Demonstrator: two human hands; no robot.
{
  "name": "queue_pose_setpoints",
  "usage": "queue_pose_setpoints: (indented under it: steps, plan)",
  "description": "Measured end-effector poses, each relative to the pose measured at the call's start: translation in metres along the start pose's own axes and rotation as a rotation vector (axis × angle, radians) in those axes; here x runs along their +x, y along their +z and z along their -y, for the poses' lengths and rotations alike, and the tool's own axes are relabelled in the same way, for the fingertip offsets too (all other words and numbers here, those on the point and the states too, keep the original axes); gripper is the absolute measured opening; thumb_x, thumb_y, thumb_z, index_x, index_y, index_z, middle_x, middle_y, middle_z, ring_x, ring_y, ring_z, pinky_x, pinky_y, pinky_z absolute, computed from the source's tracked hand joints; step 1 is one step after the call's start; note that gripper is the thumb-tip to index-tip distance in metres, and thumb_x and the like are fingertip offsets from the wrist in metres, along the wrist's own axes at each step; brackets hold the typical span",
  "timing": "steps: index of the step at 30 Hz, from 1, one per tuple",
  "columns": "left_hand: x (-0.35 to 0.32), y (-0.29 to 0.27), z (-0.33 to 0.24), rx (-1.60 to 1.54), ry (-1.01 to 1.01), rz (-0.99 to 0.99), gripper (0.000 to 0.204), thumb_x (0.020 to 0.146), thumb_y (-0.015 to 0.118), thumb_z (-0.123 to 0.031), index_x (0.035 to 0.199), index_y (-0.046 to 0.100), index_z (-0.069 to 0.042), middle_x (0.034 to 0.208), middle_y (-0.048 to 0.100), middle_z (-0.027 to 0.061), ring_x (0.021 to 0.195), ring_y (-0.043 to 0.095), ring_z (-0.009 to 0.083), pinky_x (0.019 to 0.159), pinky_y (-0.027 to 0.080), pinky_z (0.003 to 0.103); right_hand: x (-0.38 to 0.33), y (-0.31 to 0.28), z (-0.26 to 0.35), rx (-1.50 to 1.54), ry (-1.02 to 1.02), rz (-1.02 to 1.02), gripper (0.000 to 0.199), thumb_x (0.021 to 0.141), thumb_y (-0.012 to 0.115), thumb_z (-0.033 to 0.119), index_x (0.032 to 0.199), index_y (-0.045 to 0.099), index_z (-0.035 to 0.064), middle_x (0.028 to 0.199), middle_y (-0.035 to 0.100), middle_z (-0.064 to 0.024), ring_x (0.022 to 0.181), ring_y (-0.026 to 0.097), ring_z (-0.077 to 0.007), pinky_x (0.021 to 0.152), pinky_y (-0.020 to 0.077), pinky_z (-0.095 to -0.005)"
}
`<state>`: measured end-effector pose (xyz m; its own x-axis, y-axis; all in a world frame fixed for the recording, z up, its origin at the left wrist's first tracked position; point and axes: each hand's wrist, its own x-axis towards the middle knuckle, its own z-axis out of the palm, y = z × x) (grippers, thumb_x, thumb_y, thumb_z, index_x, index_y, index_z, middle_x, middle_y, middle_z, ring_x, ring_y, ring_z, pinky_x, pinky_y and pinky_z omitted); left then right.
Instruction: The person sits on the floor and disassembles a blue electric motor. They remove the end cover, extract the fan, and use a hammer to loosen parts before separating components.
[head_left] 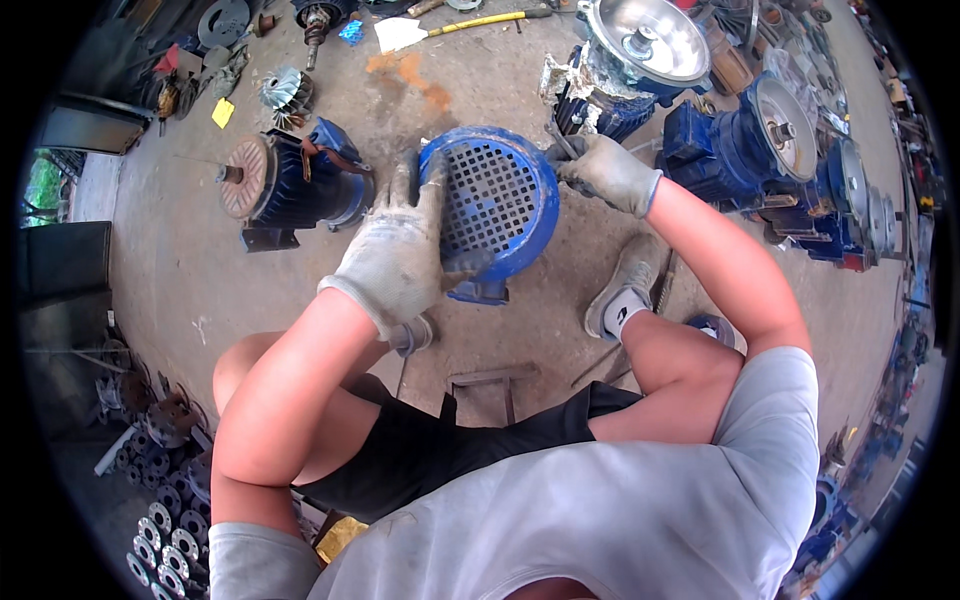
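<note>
Between my shins stands a round blue motor fan cover [490,195] with a grid of square holes facing up; a blue foot shows at its lower edge. My gloved left hand [390,250] grips its left side, fingers stretched along the rim and thumb over the lower part of the grille. Off the right rim, my gloved right hand [608,175] is closed around a dark, thin metal tool [560,140], whose end points up and left. The glove hides most of it, so its kind is unclear.
A blue motor [305,180] lies to the left, with a finned impeller [287,92] beyond. More blue motors [720,150] stand at the right, near a shiny metal bowl-shaped housing [650,40]. A yellow-handled tool [480,24] lies at the back. Flanges [165,545] are piled lower left.
</note>
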<state>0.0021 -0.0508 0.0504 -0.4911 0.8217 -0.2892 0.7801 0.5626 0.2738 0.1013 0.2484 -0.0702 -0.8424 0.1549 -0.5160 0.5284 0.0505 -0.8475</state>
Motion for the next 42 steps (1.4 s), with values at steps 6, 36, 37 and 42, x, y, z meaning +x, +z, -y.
queue_pose_setpoints:
  steps: [6, 36, 37, 42]
  plan:
    - [0.002, 0.000, 0.001, -0.016, -0.020, 0.026, 0.122, 0.082, 0.090, -0.041, 0.167, 0.015, 0.005, 0.167, 0.020, 0.0403, 0.152, 0.032, 0.0557, 0.128, 0.032, 0.051, 0.003, 0.002, -0.025, 0.102, -0.172, 0.000, 0.022, 0.097, 0.074, 0.015, 0.115, 0.076, 0.0023, 0.106, 0.078, -0.0049, 0.061, 0.058, -0.0065, 0.054, 0.0436, -0.0237]
    - [0.004, -0.001, -0.003, -0.090, 0.038, -0.008, 0.118, 0.081, 0.089, -0.036, 0.165, 0.019, 0.006, 0.164, 0.021, 0.0437, 0.151, 0.030, 0.0586, 0.127, 0.032, 0.053, 0.005, 0.005, -0.035, 0.108, -0.159, -0.041, 0.024, 0.097, 0.075, 0.019, 0.113, 0.075, 0.0006, 0.096, 0.074, -0.0047, 0.073, 0.058, -0.0080, 0.064, 0.0473, -0.0251]
    - [0.003, 0.002, 0.001, -0.090, 0.040, -0.012, 0.117, 0.082, 0.089, -0.036, 0.165, 0.018, 0.007, 0.164, 0.021, 0.0437, 0.151, 0.031, 0.0585, 0.126, 0.032, 0.052, 0.011, 0.007, -0.046, 0.146, -0.265, -0.036, 0.023, 0.096, 0.073, 0.015, 0.114, 0.074, 0.0010, 0.099, 0.074, -0.0051, 0.072, 0.057, -0.0059, 0.060, 0.0457, -0.0239]
    - [0.002, -0.005, -0.006, -0.082, 0.005, 0.006, 0.115, 0.085, 0.086, -0.037, 0.165, 0.017, 0.007, 0.166, 0.019, 0.0423, 0.152, 0.031, 0.0574, 0.126, 0.033, 0.052, -0.014, 0.000, -0.016, 0.270, 0.033, 0.034, 0.030, 0.098, 0.076, 0.024, 0.123, 0.074, 0.0076, 0.103, 0.075, -0.0024, 0.070, 0.055, -0.0075, 0.060, 0.0433, -0.0241]
